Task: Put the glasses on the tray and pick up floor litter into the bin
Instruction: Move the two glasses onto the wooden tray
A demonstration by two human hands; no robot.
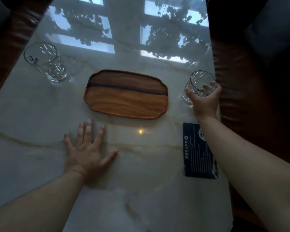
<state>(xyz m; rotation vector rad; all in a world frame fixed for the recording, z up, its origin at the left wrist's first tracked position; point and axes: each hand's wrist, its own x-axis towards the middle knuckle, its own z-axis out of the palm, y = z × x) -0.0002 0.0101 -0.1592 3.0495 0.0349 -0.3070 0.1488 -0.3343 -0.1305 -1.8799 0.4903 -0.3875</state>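
Observation:
A wooden tray [126, 104] lies empty in the middle of the glossy marble table [141, 190]. To its right stands a clear glass [198, 81], and my right hand [205, 101] is wrapped around its lower part, near the table's right edge. A second clear glass [45, 61] stands upright at the far left, untouched. My left hand [87, 149] rests flat on the table in front of the tray, fingers spread, holding nothing. No bin or floor litter is in view.
A dark blue printed card [193, 153] lies on the table at the right, partly under my right forearm. Brown leather seats [251, 97] flank the table on both sides. The tabletop reflects a window and leaves.

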